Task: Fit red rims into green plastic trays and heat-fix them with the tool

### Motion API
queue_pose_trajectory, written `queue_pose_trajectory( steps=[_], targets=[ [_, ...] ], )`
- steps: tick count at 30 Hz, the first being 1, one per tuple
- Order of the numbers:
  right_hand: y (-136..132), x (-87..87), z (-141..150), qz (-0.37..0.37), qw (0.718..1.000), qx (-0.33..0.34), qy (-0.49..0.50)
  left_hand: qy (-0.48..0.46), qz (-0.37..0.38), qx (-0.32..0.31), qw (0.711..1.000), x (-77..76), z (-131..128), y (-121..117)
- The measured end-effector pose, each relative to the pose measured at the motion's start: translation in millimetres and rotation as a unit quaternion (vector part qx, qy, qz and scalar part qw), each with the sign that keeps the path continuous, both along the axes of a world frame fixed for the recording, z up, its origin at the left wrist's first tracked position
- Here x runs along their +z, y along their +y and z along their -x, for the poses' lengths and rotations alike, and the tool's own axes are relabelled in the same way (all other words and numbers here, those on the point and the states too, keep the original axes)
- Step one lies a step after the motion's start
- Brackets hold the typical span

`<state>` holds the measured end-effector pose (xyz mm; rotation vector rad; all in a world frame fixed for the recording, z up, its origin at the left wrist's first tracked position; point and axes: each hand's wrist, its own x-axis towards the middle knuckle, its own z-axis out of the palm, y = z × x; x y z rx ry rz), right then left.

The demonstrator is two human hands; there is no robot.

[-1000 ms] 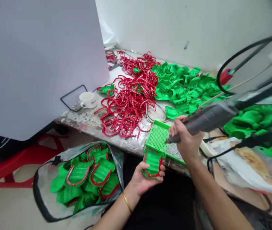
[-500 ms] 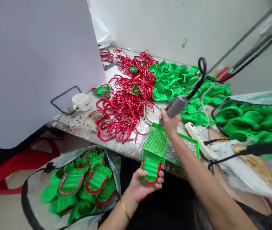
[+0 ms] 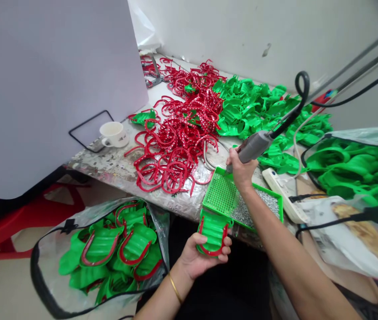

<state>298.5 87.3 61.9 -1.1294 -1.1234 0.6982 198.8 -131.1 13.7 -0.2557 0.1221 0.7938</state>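
My left hand (image 3: pixel 198 259) is closed round a green ribbed plastic piece with a red U-shaped strip (image 3: pixel 213 232) on it, held just below the table edge. My right hand (image 3: pixel 241 169) grips a grey corded power screwdriver (image 3: pixel 254 146), its tip pointing down at the far corner of a green perforated tray (image 3: pixel 222 194) that holds several small silver screws (image 3: pixel 257 205). The tray rests on the table's front edge, right above the held piece.
A heap of red U-shaped strips (image 3: pixel 178 133) and a heap of green pieces (image 3: pixel 259 111) cover the foil-covered table (image 3: pixel 118 166). A white cup (image 3: pixel 113 134) stands at left. A clear bag of assembled pieces (image 3: pixel 112 253) sits below; another bag (image 3: pixel 359 169) and a power strip (image 3: pixel 284 191) lie at right.
My right hand has carried the screwdriver from the near side of the tray to its far corner. The left hand has kept the piece in the same place.
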Motion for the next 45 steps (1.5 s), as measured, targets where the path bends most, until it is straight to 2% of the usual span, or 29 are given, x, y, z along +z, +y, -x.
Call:
queue_pose_trajectory(
  steps=[4,8,11,14,16,18,21,36,40,45],
  targets=[
    [-2.1,10.6,0.3,-0.015,1.0,0.009,0.01,-0.001,-0.003,0.002,1.0,1.7,0.9,0.4],
    [-14.1,31.5,2.0,-0.043,0.999,0.019,0.025,-0.007,0.003,0.001,1.0,4.3,1.5,0.8],
    [-41.4,50.7,9.3,-0.059,0.995,0.056,0.05,-0.011,0.002,-0.001,1.0,5.6,1.5,0.3],
    [-82.5,66.1,21.9,-0.026,0.992,0.107,0.057,-0.01,0.001,0.008,1.0,6.6,1.2,-0.6],
    [-109.4,70.4,30.5,0.006,0.988,0.145,0.056,-0.006,-0.004,0.013,1.0,6.9,0.9,-1.0],
    [-129.3,69.4,37.1,0.033,0.981,0.181,0.067,0.001,-0.013,0.016,1.0,6.5,0.9,-1.3],
    [-142.7,62.0,41.4,0.05,0.976,0.199,0.075,0.012,-0.019,0.023,0.999,5.1,1.0,-1.6],
    [-147.1,42.4,45.3,0.052,0.98,0.175,0.08,0.009,-0.014,0.023,1.0,-3.3,2.3,-2.9],
    [-150.5,42.2,48.3,0.041,0.986,0.141,0.073,0.018,-0.002,0.026,0.999,-7.5,2.4,-4.4],
    [-157.5,40.7,53.9,0.033,0.997,0.065,0.033,0.037,0.002,0.028,0.999,-16.7,1.7,-5.7]
  ],
)
